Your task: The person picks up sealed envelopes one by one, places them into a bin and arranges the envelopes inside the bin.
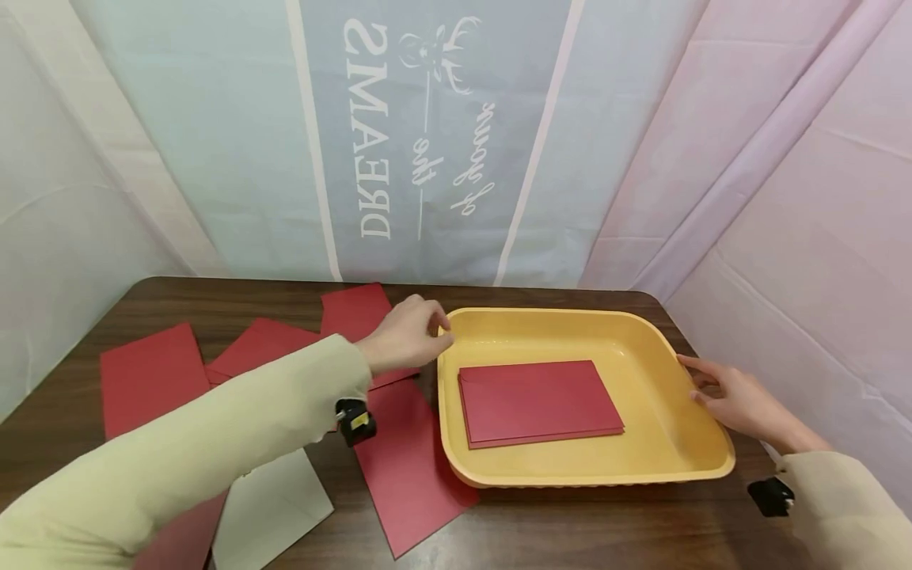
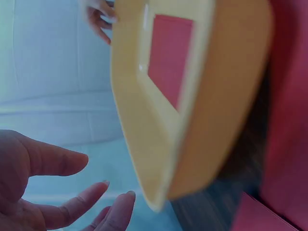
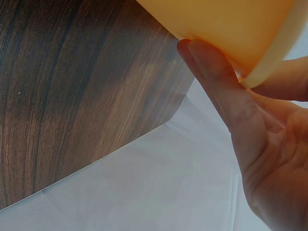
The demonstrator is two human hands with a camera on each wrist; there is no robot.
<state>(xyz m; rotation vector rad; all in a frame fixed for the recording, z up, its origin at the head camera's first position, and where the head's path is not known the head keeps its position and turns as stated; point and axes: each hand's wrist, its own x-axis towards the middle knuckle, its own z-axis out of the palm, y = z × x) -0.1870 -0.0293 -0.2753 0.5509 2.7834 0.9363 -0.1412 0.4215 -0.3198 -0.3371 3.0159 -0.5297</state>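
Observation:
A yellow plastic tray (image 1: 527, 473) stands on the right half of the table, with a small stack of red envelopes (image 1: 541, 402) lying flat inside it. My right hand (image 1: 734, 400) grips the tray's right rim; the right wrist view shows fingers (image 3: 216, 72) against the outer wall and the thumb over the rim. Near the tray's back left corner hovers my left hand (image 1: 406, 336), fingers loosely bent and holding nothing. In the left wrist view its thumb (image 2: 57, 160) and fingers are spread apart, clear of the tray.
Several red envelopes (image 1: 153, 372) lie scattered left of the tray, partly under my left arm. One red envelope (image 1: 413, 475) reaches to the tray's left side. A pale envelope (image 1: 267, 511) lies near the front. Printed cloth (image 1: 427, 158) hangs behind the wooden table (image 1: 606, 526).

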